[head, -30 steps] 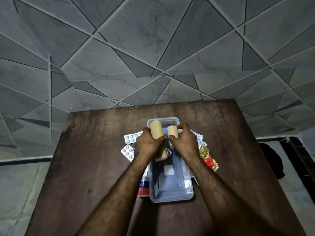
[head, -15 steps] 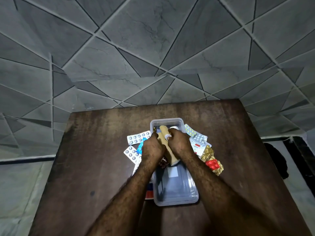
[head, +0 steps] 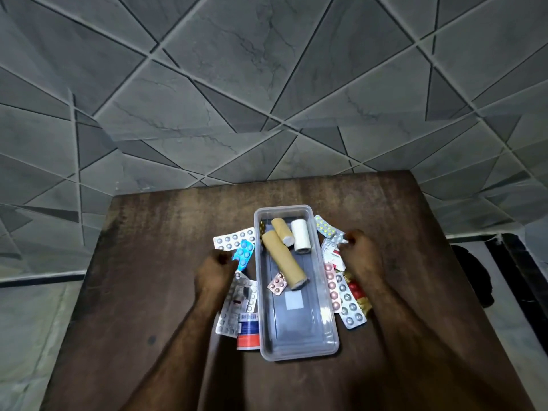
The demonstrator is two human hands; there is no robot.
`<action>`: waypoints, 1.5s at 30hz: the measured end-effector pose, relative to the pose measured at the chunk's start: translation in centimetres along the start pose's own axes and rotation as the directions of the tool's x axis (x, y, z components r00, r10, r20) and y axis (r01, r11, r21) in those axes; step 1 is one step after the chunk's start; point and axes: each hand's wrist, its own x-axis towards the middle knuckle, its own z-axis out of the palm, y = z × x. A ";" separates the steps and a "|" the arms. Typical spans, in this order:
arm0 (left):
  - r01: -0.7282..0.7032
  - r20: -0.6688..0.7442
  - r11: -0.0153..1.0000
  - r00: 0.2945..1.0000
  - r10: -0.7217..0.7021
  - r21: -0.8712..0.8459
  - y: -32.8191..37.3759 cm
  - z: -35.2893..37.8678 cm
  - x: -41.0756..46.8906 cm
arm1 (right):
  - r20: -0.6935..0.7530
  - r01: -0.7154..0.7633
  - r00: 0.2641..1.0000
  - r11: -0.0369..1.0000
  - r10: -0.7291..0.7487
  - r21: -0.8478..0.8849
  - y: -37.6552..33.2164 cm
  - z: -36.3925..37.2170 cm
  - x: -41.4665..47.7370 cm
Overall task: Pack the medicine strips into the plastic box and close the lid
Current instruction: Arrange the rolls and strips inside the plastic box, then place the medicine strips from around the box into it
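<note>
The clear plastic box (head: 296, 350) stands open in the middle of the brown table. In its far half lie a long tan roll (head: 283, 261), a shorter tan roll (head: 281, 231), a white roll (head: 301, 235) and a small pink strip (head: 276, 283). Medicine strips are spread along both sides of the box. My left hand (head: 213, 271) is left of the box, fingers curled onto the edge of a blue strip (head: 244, 253). On the right, my right hand (head: 363, 253) pinches the corner of a silver strip (head: 333, 241). No lid shows.
A red, white and blue pack (head: 248, 330) lies against the box's left wall near me. Pink and silver strips (head: 341, 292) and a red-gold strip (head: 357, 292) lie right of the box. The table (head: 148, 262) ends at a grey tiled wall behind.
Both hands lowered the tan rolls into the box, let them go, and moved apart to the strips on either side.
</note>
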 end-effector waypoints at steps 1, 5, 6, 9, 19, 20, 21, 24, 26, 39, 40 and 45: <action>-0.009 0.021 0.998 1.000 0.008 0.066 -0.8 0.1 -0.1 | 0.008 -0.019 1.000 0.998 0.020 -0.066 0.7 0.2 -0.1; -0.021 0.067 0.968 0.998 0.004 0.250 -2.9 1.0 -0.8 | 0.006 -0.057 0.998 0.987 0.059 -0.152 2.0 1.2 -0.7; -0.017 0.064 0.960 0.998 -0.001 0.280 -3.1 1.2 -1.0 | 0.004 -0.068 0.998 0.985 0.069 -0.161 2.1 1.5 -0.7; -0.021 0.054 0.956 0.999 0.005 0.294 -3.0 1.8 -1.8 | -0.006 -0.074 0.997 0.976 0.074 -0.203 1.8 1.8 -0.7; -0.001 0.013 0.972 1.000 -0.002 0.234 -3.7 2.5 -1.7 | -0.033 -0.028 0.999 0.985 0.022 -0.170 2.0 2.1 -1.5; -0.007 -0.003 0.970 1.000 0.008 0.243 -3.8 2.4 -1.8 | -0.037 -0.023 0.999 0.989 0.018 -0.143 2.1 2.1 -1.4; -0.016 -0.015 0.967 1.000 0.021 0.254 -3.7 2.3 -2.0 | -0.038 -0.024 0.999 0.994 0.020 -0.111 2.1 1.9 -1.4; -0.021 0.031 0.965 0.999 0.013 0.262 -3.5 2.1 -2.7 | -0.043 -0.041 0.998 0.999 0.042 0.012 2.4 1.8 -1.1; -0.034 0.083 0.959 0.997 0.011 0.282 -3.7 2.1 -3.0 | -0.040 -0.073 0.996 0.994 0.076 0.087 2.7 1.8 -1.0; -0.006 0.011 0.993 1.000 0.005 0.120 -2.1 0.6 -4.4 | -0.104 -0.002 0.994 0.938 0.041 0.347 0.9 -1.3 -2.7; -0.035 -0.009 0.990 0.999 0.036 0.136 -1.7 0.3 -4.2 | -0.108 0.026 0.994 0.930 0.015 0.367 0.6 -1.4 -3.1; -0.185 -0.102 0.978 0.976 0.194 0.093 1.7 -0.7 -4.5 | -0.128 0.185 0.981 0.915 -0.148 0.358 -1.3 -0.9 -6.3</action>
